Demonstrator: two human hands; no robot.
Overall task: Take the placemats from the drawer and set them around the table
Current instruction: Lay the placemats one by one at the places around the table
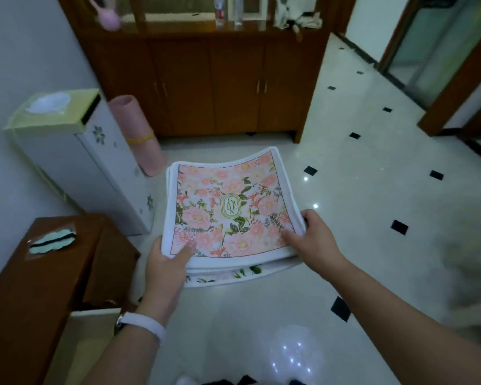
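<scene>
A white floor-standing unit (75, 157) with a pale green top stands at the left of the frame, and a rolled pink mat (135, 134) bound with a yellow band leans just beside it. Behind both, a dark wooden cabinet (211, 87) with four doors fills the upper centre. Its open shelf carries bottles (220, 12) and a pink object (109, 15), too blurred to identify. A brown wooden unit (39, 273) occupies the lower left, with a teal item (52, 241) lying on its top. Nothing stands between the camera and the stack of placemats (228, 207), which is held in mid-air at the centre of the frame, above the floor.

The left hand (164, 265), a white wristband (142, 325) on its wrist, grips the stack's lower left corner. Its thumb lies on the top mat, and the fingers beneath are hidden. The right hand (314, 240) grips the lower right corner, its fingers (308, 218) curled round the edge and the thumb pressed on top. The top mat shows pink flowers, green leaves and an oval emblem reading "GARDEN" inside a white border. The edges of the mats below, one with green leaves, show at the near side. The far edge of the stack sags in a curve.

The floor (372, 190) is glossy white tile with small black diamond insets, and it reflects ceiling lights. A wood-framed doorway (442, 65) opens at the upper right, and a pale wall runs along the left.
</scene>
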